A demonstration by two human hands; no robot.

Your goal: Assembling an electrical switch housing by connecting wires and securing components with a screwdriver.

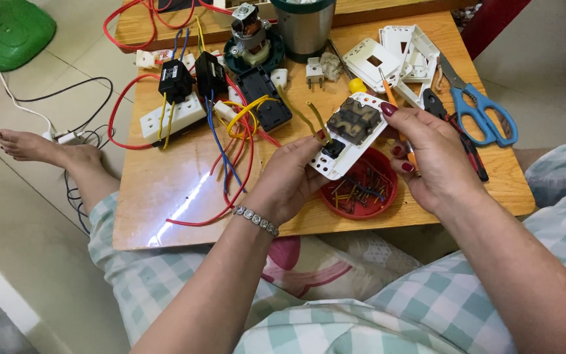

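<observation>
While both hands steady it, a white switch plate (352, 134) hangs above the red dish (359, 187) of wire scraps.
Left hand (289, 180) pinches its lower end beside a yellow wire (309, 121); right hand (430, 160) clamps the upper edge plus an orange-handled screwdriver (391, 98), keeping the back visible over the tabletop (165, 190).

plate (352, 137): white switch plate, back side up, tilted, held above the table at its 4 o'clock edge
module (353, 120): dark block set in the plate (upper half)
wire (309, 118): yellow, bent, sticking out toward 10 o'clock
</observation>
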